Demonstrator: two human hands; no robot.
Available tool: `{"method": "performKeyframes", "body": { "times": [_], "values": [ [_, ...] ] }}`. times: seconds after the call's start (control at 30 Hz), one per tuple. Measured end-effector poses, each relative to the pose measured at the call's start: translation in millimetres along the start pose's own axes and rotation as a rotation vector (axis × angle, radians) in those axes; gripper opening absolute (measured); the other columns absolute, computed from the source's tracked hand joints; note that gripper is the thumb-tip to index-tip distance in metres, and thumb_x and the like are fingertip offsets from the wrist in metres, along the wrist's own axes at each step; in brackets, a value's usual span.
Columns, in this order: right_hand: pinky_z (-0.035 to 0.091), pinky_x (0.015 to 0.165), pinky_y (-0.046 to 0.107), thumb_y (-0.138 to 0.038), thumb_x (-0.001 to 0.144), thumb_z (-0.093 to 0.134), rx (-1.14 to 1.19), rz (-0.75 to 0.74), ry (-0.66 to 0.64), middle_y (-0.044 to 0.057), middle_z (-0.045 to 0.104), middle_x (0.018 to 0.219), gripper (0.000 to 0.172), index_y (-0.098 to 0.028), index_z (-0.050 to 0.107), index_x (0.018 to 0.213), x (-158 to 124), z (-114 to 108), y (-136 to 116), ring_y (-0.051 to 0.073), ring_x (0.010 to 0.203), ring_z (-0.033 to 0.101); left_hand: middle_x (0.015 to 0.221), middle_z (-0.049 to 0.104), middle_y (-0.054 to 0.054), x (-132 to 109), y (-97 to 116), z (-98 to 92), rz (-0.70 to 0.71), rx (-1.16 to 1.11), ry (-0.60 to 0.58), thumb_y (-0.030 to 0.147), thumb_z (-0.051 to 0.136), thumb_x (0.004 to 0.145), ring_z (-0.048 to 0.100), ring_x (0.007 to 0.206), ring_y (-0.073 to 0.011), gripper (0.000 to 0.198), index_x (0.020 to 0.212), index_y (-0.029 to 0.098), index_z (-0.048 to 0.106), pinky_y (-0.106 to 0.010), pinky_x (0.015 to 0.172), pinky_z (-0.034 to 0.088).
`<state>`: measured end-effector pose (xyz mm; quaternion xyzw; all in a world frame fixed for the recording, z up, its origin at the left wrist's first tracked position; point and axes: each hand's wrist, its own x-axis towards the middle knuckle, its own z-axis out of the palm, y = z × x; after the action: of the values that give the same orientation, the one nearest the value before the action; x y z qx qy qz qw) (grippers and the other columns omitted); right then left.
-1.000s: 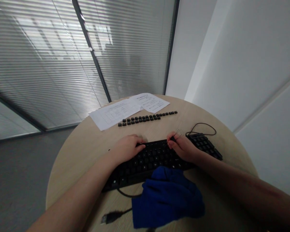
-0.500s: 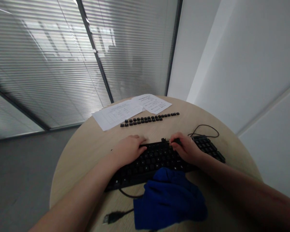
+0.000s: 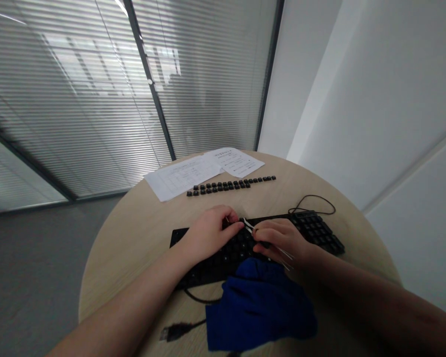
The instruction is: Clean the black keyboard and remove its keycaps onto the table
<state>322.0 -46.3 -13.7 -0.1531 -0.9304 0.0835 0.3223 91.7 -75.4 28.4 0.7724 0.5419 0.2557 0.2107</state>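
A black keyboard (image 3: 208, 265) lies across the table, with both of my hands over its upper rows. My left hand (image 3: 211, 233) rests on its left half, thumb and forefinger drawn close together at the tip of a thin metal tool; what is between them is hidden. In my right hand (image 3: 280, 238) is that tool, a wire keycap puller (image 3: 248, 226) by its look, with pale prongs pointing left and more wires sticking out below the palm. Beyond the keyboard, loose black keycaps (image 3: 223, 187) stand in two rows.
White printed sheets (image 3: 182, 174) lie at the table's far side. A blue cloth (image 3: 260, 307) covers part of the keyboard's near edge. Beside it is a USB plug (image 3: 174, 331) on a black cable. A thin cable loop (image 3: 315, 197) lies behind the number pad.
My right hand has turned and moved down slightly, bringing the puller's prongs into sight. My left hand has shifted right to meet them, its thumb and forefinger closing.
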Motion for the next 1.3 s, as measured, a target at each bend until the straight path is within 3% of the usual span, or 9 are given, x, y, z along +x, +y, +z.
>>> {"method": "performKeyframes", "body": {
  "times": [0.33, 0.5, 0.6, 0.93, 1.13, 1.3],
  "values": [
    [0.047, 0.065, 0.025, -0.036, 0.097, 0.054, -0.105, -0.111, 0.046, 0.005, 0.071, 0.084, 0.016, -0.024, 0.06, 0.089, 2.4, 4.7, -1.8, 0.014, 0.068, 0.063, 0.073, 0.062, 0.001, 0.5, -1.9, 3.7, -0.017, -0.059, -0.008, 0.032, 0.056, 0.084, 0.056, 0.067, -0.0152, 0.014, 0.078, 0.02, 0.06, -0.028, 0.061, 0.041],
    [0.05, 0.068, 0.023, -0.032, 0.097, 0.055, -0.085, -0.157, 0.202, 0.004, 0.072, 0.086, 0.01, -0.022, 0.056, 0.096, 6.3, 5.6, -5.3, 0.013, 0.074, 0.067, 0.068, 0.061, 0.002, 1.2, -1.3, 6.1, -0.044, -0.079, 0.029, 0.028, 0.057, 0.079, 0.055, 0.064, -0.0146, 0.011, 0.073, 0.019, 0.058, -0.027, 0.059, 0.039],
    [0.05, 0.066, 0.022, -0.032, 0.097, 0.055, -0.102, -0.143, 0.229, 0.003, 0.072, 0.083, 0.011, -0.022, 0.055, 0.095, 8.8, 5.4, -7.9, 0.013, 0.071, 0.068, 0.067, 0.06, 0.002, 1.9, -0.5, 5.8, -0.056, -0.083, 0.047, 0.026, 0.056, 0.077, 0.054, 0.063, -0.0144, 0.01, 0.07, 0.019, 0.058, -0.026, 0.058, 0.038],
    [0.046, 0.062, 0.023, -0.032, 0.097, 0.054, -0.179, -0.062, 0.186, 0.003, 0.072, 0.08, 0.013, -0.021, 0.057, 0.09, 7.2, 5.4, -10.7, 0.013, 0.066, 0.066, 0.064, 0.057, 0.002, 2.8, -3.9, 5.4, -0.066, -0.075, 0.101, 0.028, 0.057, 0.076, 0.052, 0.061, -0.0141, 0.011, 0.07, 0.019, 0.056, -0.026, 0.056, 0.035],
    [0.04, 0.057, 0.025, -0.034, 0.097, 0.052, -0.295, 0.164, 0.192, 0.001, 0.069, 0.073, 0.018, -0.021, 0.059, 0.088, 2.4, -0.5, 4.1, 0.013, 0.06, 0.062, 0.064, 0.053, 0.003, 3.5, -8.3, -3.9, -0.05, -0.141, 0.229, 0.029, 0.056, 0.078, 0.049, 0.059, -0.0133, 0.013, 0.07, 0.02, 0.052, -0.027, 0.056, 0.037],
    [0.04, 0.06, 0.026, -0.037, 0.095, 0.052, -0.301, 0.223, 0.162, 0.002, 0.065, 0.076, 0.019, -0.02, 0.057, 0.088, 0.8, -10.6, 8.1, 0.016, 0.066, 0.06, 0.069, 0.056, 0.002, 1.1, -1.5, -3.0, 0.014, -0.174, 0.133, 0.029, 0.056, 0.081, 0.051, 0.062, -0.0133, 0.012, 0.074, 0.019, 0.056, -0.026, 0.057, 0.04]
  ]
}}
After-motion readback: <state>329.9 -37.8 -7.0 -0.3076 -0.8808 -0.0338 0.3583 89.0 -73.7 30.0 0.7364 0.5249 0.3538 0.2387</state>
